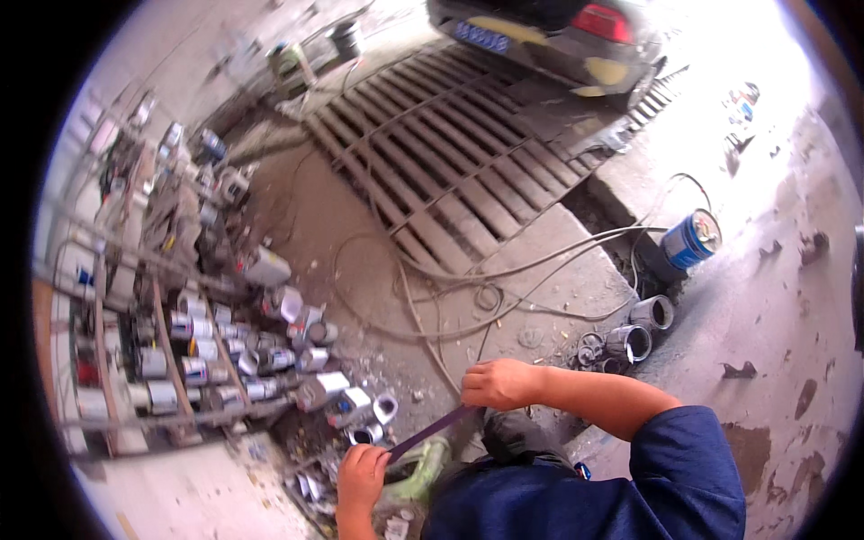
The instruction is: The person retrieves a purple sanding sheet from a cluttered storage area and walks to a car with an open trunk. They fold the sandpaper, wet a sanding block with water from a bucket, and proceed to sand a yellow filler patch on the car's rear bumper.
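Observation:
A narrow dark purple strip (pixel 430 434) is stretched between my two hands, low in the middle of the view. Its lower left end is pinched in my left hand (pixel 361 474), whose fingers are closed. My right hand (pixel 498 385) closes on the upper right end, with the forearm bent across from the right. The strip's exact kind does not show. Beneath and beside it is a pale green object (pixel 425 474), partly hidden by my body and the strip.
Many paint cans (pixel 200 349) crowd a metal rack (pixel 155 261) at left. Hoses (pixel 504 270) loop over the floor near a slatted metal grate (pixel 441 148). A car (pixel 562 40) stands beyond. A blue bucket (pixel 691 239) and open tins (pixel 628 343) line the right wall.

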Action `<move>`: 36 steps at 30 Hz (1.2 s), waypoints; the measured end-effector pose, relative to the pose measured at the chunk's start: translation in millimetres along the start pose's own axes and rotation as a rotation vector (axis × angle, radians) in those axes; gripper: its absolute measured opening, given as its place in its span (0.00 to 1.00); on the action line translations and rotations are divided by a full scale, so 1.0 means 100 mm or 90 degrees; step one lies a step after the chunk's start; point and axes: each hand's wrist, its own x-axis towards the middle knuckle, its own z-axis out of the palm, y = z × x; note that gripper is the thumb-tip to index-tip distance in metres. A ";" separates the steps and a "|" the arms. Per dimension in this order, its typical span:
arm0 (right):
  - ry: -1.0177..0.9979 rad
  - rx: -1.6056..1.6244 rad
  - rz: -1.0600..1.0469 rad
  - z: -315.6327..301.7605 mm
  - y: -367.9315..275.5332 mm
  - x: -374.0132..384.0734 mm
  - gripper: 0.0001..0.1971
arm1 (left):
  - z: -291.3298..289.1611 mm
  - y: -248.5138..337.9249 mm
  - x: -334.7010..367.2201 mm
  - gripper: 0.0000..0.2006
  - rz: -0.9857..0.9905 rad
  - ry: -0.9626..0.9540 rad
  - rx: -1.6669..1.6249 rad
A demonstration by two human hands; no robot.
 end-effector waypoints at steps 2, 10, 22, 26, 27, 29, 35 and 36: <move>0.030 -0.037 0.024 -0.30 0.08 -0.11 0.06 | -0.11 0.14 0.34 0.06 0.048 0.004 -0.009; 0.212 -0.154 0.140 -1.01 0.03 -0.86 0.05 | -0.24 0.67 1.41 0.07 0.215 -0.011 -0.064; 0.450 -0.182 0.441 -1.12 -0.08 -1.60 0.07 | 0.07 1.41 2.68 0.04 0.198 -0.182 -0.480; 0.477 -0.209 0.467 -1.27 0.13 -1.55 0.05 | 0.22 1.54 3.14 0.06 0.163 -0.163 -0.629; 0.481 -0.182 0.491 -1.31 0.23 -1.56 0.05 | 0.30 1.53 3.29 0.05 0.151 -0.178 -0.675; 0.489 -0.127 0.537 -1.34 0.49 -1.53 0.05 | 0.41 1.50 3.60 0.05 0.127 -0.208 -0.765; 0.378 -0.123 0.594 -1.95 1.14 -1.13 0.16 | 0.35 1.73 4.35 0.05 0.310 -0.134 -0.591; 0.396 -0.131 0.568 -2.07 1.22 -1.00 0.17 | 0.38 1.75 4.47 0.05 0.330 -0.158 -0.564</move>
